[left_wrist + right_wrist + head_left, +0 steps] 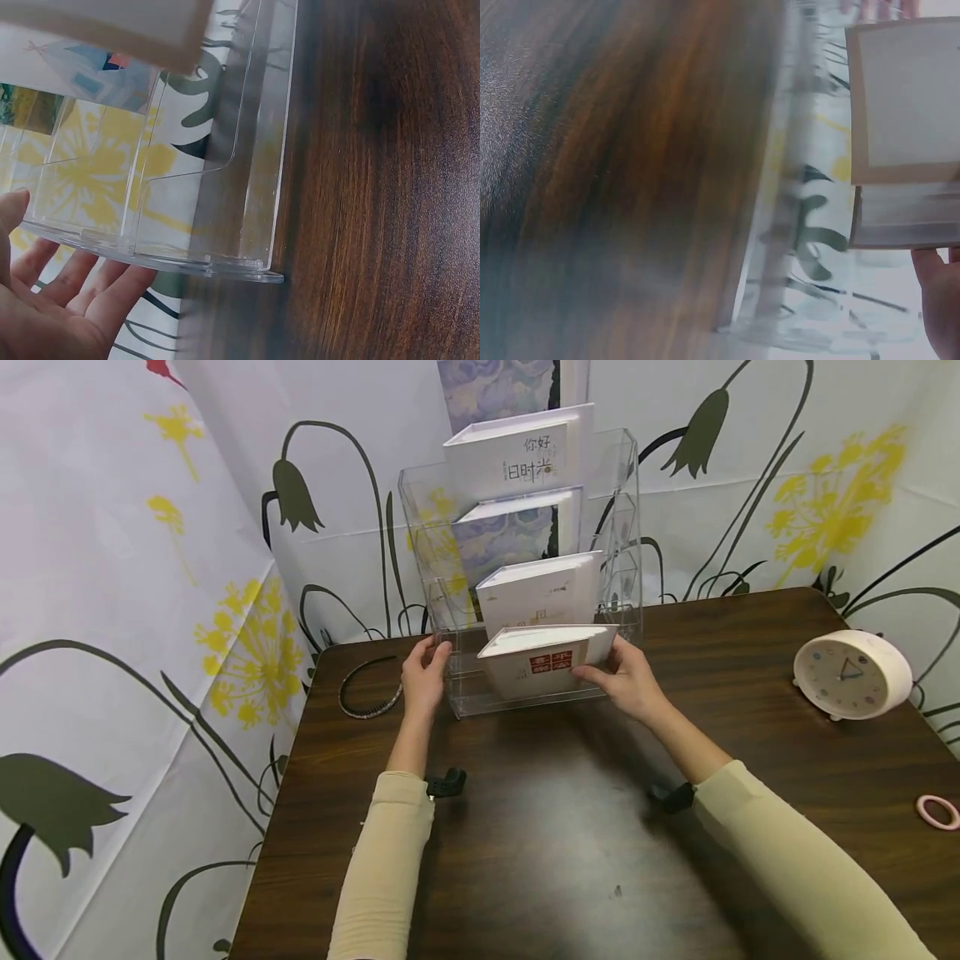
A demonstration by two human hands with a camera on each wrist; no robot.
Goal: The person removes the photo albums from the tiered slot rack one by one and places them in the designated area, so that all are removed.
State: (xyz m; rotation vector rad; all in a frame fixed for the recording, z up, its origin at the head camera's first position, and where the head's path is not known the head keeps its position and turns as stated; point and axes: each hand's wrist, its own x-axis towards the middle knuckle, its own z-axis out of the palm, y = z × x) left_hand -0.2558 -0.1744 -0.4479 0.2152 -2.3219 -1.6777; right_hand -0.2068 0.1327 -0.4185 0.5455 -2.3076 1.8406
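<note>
A clear acrylic display rack (pixel 463 700) with several tiers stands at the back of the table. My left hand (pixel 424 675) grips its left side; in the left wrist view the thumb and fingers (pixel 112 300) lie on either side of the clear edge. My right hand (pixel 630 681) pinches the right end of a white tent-folded card (pixel 510 672) with red characters, thumb on its front. This card is tilted at the rack's lowest tier; I cannot tell whether its bottom is seated. Behind it rise a white folded card (pixel 525 602) and a purple-blue patterned one (pixel 502 539).
Higher up sit another white card (pixel 517 464) and a patterned one (pixel 498 393). A black headband (pixel 367 714) lies left of the rack. To the right stand a round cream clock (pixel 843 677) and a pink ring (pixel 928 817). A patterned cloth (pixel 360 568) hangs behind.
</note>
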